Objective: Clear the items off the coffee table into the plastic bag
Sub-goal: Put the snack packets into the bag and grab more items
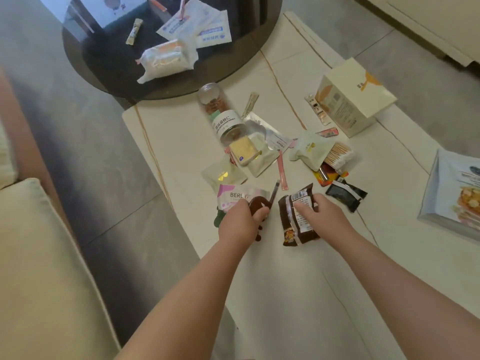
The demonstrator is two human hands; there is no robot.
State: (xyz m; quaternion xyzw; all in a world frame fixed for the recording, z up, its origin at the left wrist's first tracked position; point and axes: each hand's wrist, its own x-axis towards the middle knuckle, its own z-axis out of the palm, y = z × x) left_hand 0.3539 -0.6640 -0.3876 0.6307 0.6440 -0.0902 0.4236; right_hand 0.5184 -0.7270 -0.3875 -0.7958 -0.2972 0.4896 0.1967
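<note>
Item 1, brown snack packet: lay flat near the front edge of the white surface. The right hand rested on it, fingers bent over its upper right edge and thumb on the printed label; it seemed pinched rather than lifted. Judged light, crinkly and slippery; best taken by a sealed end.

Item 2, small dark brown object: held in the curled fingers of the left hand, just beside the BERLIN sachet. What it was could not be told.

Item 3, clear nut jar: lay on its side further back. Judged the heaviest and hardest piece, liable to roll; take round the body.

Item 4, cotton swabs: in a loose bundle beside a pale green pouch. Judged light and apt to scatter.

Item 5, cream box: stood at the far right. Stiff; grip by the sides.

Item 6, black packet: just right of the right hand.

The hands were apart, each on its own item. The plastic bag was not in view.
</note>
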